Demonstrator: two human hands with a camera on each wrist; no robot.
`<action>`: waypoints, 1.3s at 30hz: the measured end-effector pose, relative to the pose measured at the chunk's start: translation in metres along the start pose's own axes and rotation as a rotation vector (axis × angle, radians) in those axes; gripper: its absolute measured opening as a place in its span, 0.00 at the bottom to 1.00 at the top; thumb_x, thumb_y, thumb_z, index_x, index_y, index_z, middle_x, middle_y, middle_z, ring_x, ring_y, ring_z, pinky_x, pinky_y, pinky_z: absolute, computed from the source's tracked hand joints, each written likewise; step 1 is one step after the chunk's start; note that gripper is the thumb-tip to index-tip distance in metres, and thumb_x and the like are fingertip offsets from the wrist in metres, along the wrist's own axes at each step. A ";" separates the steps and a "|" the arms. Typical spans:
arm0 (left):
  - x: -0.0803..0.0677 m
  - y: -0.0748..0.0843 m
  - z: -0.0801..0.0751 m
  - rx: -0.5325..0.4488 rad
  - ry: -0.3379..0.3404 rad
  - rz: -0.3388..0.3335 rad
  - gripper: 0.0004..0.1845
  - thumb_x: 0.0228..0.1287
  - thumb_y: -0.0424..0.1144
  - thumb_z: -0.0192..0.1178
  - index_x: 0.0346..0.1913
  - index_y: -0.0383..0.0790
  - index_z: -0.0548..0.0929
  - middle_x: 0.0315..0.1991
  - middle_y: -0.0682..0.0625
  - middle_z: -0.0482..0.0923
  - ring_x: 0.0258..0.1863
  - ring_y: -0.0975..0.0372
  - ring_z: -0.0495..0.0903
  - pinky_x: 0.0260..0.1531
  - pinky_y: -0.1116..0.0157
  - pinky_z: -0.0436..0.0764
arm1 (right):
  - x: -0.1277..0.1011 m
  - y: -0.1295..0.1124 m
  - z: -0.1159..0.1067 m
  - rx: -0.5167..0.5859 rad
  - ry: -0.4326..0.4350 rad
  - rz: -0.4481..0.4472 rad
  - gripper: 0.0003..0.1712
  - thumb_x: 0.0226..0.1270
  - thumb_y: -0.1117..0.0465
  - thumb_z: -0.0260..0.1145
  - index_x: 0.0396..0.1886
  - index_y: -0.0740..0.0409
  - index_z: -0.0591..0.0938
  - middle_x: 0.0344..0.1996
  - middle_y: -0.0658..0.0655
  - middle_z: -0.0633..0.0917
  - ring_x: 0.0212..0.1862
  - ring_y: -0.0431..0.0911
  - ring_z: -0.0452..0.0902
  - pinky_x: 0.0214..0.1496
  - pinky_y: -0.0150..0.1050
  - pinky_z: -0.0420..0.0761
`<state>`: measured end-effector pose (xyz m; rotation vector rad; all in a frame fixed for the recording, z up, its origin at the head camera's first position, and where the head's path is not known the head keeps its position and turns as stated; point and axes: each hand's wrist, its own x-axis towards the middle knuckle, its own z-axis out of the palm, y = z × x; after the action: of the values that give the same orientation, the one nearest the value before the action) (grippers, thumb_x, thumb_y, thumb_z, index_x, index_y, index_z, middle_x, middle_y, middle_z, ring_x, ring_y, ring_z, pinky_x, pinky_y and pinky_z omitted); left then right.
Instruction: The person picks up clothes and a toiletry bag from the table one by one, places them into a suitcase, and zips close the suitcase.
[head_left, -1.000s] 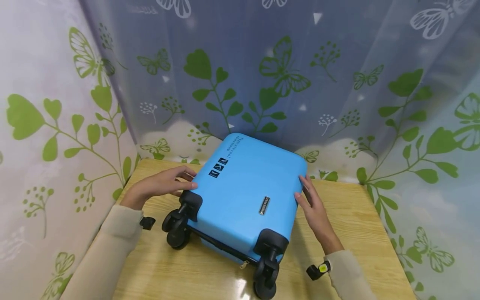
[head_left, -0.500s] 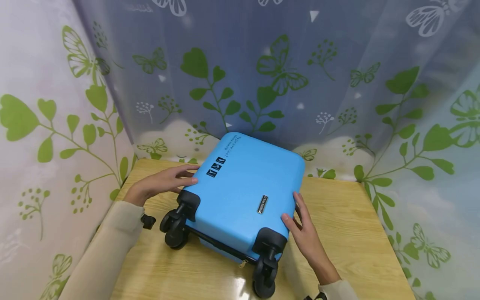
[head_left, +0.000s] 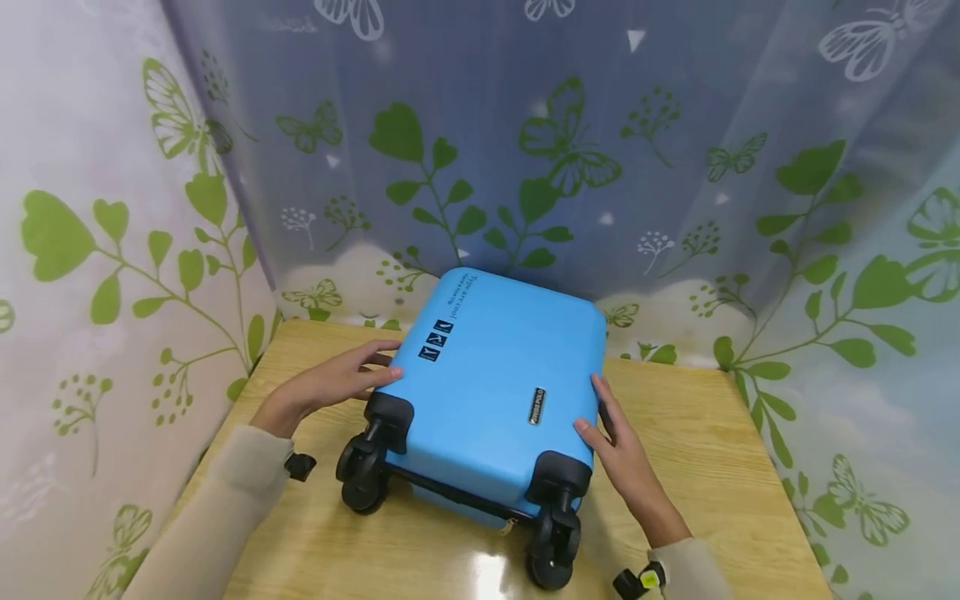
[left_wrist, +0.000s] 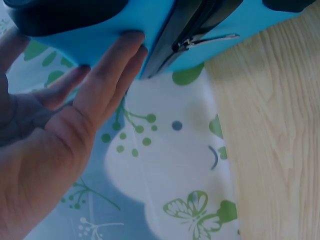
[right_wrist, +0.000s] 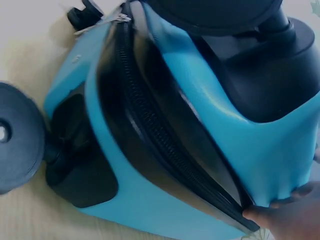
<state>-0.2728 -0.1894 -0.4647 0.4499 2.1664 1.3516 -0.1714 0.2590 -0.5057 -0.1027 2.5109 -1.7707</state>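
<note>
A small light-blue hard-shell suitcase lies flat on the wooden table, its black wheels toward me. My left hand rests with straight fingers against the case's left side, seen in the left wrist view as fingers touching the blue shell beside the zip. My right hand presses flat on the right side near the wheel housing; its fingertips touch the shell by the black zipper.
Curtains printed with green leaves and butterflies close in the table at the back and both sides. Bare tabletop lies to the right of the case and along the front edge. A wrist camera strap shows at my right sleeve.
The suitcase has turned slightly, its wheel end shifting right and nearer me. My right hand slid back along the right side toward the wheels; my left hand stayed on the left side.
</note>
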 end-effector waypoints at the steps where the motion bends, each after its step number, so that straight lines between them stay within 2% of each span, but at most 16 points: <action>1: -0.001 0.000 0.002 -0.003 0.012 -0.006 0.42 0.85 0.54 0.58 0.89 0.43 0.52 0.83 0.30 0.59 0.80 0.36 0.67 0.74 0.37 0.75 | 0.003 0.001 -0.003 0.006 -0.006 0.003 0.43 0.88 0.51 0.60 0.91 0.33 0.50 0.91 0.56 0.42 0.90 0.67 0.37 0.84 0.74 0.53; 8: -0.004 0.001 0.018 -0.032 0.092 -0.032 0.45 0.82 0.58 0.61 0.88 0.43 0.54 0.81 0.30 0.63 0.76 0.38 0.73 0.70 0.42 0.80 | 0.023 0.009 -0.017 0.036 -0.058 -0.010 0.42 0.88 0.52 0.58 0.91 0.34 0.51 0.91 0.53 0.45 0.90 0.63 0.40 0.86 0.69 0.51; 12: -0.006 0.004 0.026 -0.051 0.129 -0.041 0.46 0.81 0.59 0.62 0.88 0.43 0.54 0.81 0.30 0.63 0.75 0.38 0.74 0.69 0.43 0.82 | 0.034 0.013 -0.026 0.053 -0.088 -0.022 0.41 0.89 0.52 0.57 0.92 0.36 0.50 0.91 0.55 0.45 0.90 0.63 0.40 0.86 0.70 0.51; 14: -0.006 0.006 0.031 -0.057 0.145 -0.045 0.46 0.81 0.59 0.63 0.88 0.43 0.55 0.80 0.30 0.64 0.74 0.38 0.75 0.67 0.44 0.83 | 0.038 0.015 -0.029 0.065 -0.106 -0.024 0.41 0.89 0.52 0.56 0.92 0.37 0.50 0.91 0.56 0.44 0.90 0.62 0.39 0.87 0.67 0.52; 15: -0.006 0.006 0.033 -0.058 0.153 -0.048 0.46 0.81 0.59 0.63 0.88 0.43 0.55 0.80 0.30 0.64 0.74 0.39 0.76 0.67 0.44 0.84 | 0.039 0.015 -0.031 0.064 -0.114 -0.024 0.41 0.89 0.52 0.56 0.92 0.37 0.50 0.91 0.56 0.44 0.91 0.62 0.38 0.87 0.63 0.54; 17: -0.005 0.007 0.036 -0.063 0.163 -0.053 0.47 0.80 0.60 0.63 0.88 0.42 0.55 0.80 0.31 0.65 0.72 0.39 0.78 0.66 0.45 0.85 | 0.041 0.015 -0.034 0.063 -0.128 -0.029 0.41 0.90 0.52 0.56 0.92 0.37 0.50 0.91 0.55 0.44 0.91 0.61 0.38 0.88 0.47 0.58; 19: -0.005 0.008 0.038 -0.064 0.173 -0.056 0.47 0.80 0.60 0.63 0.88 0.42 0.55 0.79 0.31 0.65 0.71 0.40 0.79 0.65 0.45 0.85 | 0.043 0.016 -0.036 0.057 -0.135 -0.031 0.40 0.90 0.52 0.55 0.92 0.36 0.50 0.91 0.54 0.44 0.91 0.59 0.37 0.83 0.33 0.61; 20: -0.005 0.008 0.039 -0.065 0.178 -0.058 0.47 0.80 0.60 0.63 0.88 0.42 0.55 0.79 0.31 0.66 0.71 0.40 0.79 0.65 0.45 0.85 | 0.043 0.016 -0.037 0.053 -0.135 -0.032 0.40 0.90 0.52 0.55 0.92 0.35 0.50 0.91 0.53 0.44 0.91 0.59 0.37 0.81 0.31 0.61; 22: -0.005 0.008 0.040 -0.069 0.186 -0.061 0.47 0.80 0.60 0.64 0.88 0.43 0.55 0.79 0.31 0.66 0.70 0.40 0.80 0.65 0.46 0.86 | 0.044 0.015 -0.037 0.057 -0.135 -0.034 0.40 0.90 0.53 0.55 0.92 0.37 0.50 0.91 0.55 0.43 0.91 0.61 0.37 0.84 0.36 0.60; 24: -0.005 0.008 0.041 -0.072 0.193 -0.064 0.47 0.79 0.60 0.64 0.88 0.43 0.56 0.79 0.32 0.66 0.70 0.41 0.80 0.64 0.46 0.86 | 0.044 0.013 -0.037 0.062 -0.131 -0.033 0.41 0.90 0.53 0.55 0.92 0.38 0.50 0.91 0.56 0.43 0.91 0.62 0.37 0.88 0.51 0.56; 26: -0.004 0.007 0.042 -0.070 0.200 -0.066 0.47 0.79 0.61 0.64 0.87 0.44 0.57 0.79 0.32 0.66 0.70 0.42 0.81 0.64 0.46 0.86 | 0.043 0.012 -0.036 0.066 -0.125 -0.031 0.41 0.90 0.54 0.55 0.92 0.40 0.50 0.91 0.58 0.42 0.90 0.65 0.36 0.87 0.67 0.51; 27: -0.004 0.007 0.042 -0.068 0.201 -0.065 0.47 0.79 0.61 0.64 0.87 0.44 0.57 0.79 0.33 0.66 0.70 0.42 0.80 0.65 0.46 0.86 | 0.043 0.011 -0.036 0.068 -0.122 -0.029 0.41 0.90 0.55 0.55 0.92 0.41 0.50 0.91 0.59 0.42 0.90 0.66 0.36 0.86 0.71 0.49; 31: -0.004 0.007 0.043 -0.048 0.215 -0.051 0.46 0.78 0.62 0.65 0.87 0.44 0.59 0.80 0.34 0.66 0.70 0.42 0.80 0.64 0.47 0.86 | 0.039 0.007 -0.035 0.039 -0.110 -0.020 0.40 0.90 0.55 0.55 0.92 0.41 0.51 0.91 0.59 0.42 0.89 0.70 0.38 0.84 0.76 0.51; 35: -0.006 0.010 0.044 -0.023 0.238 -0.039 0.45 0.78 0.60 0.66 0.86 0.45 0.61 0.81 0.35 0.66 0.72 0.41 0.78 0.64 0.46 0.86 | 0.035 0.000 -0.036 -0.057 -0.094 -0.043 0.38 0.90 0.54 0.57 0.91 0.43 0.55 0.91 0.60 0.43 0.87 0.74 0.43 0.81 0.78 0.57; 39: -0.009 0.016 0.046 0.072 0.273 -0.006 0.42 0.79 0.58 0.65 0.86 0.44 0.64 0.82 0.36 0.66 0.74 0.40 0.77 0.66 0.43 0.84 | 0.029 -0.008 -0.037 -0.170 -0.099 -0.097 0.38 0.88 0.54 0.60 0.90 0.46 0.60 0.91 0.63 0.44 0.87 0.76 0.44 0.77 0.79 0.63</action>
<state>-0.2383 -0.1546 -0.4643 0.2993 2.4403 1.4040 -0.2040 0.2880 -0.4868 -0.3183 2.6213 -1.5383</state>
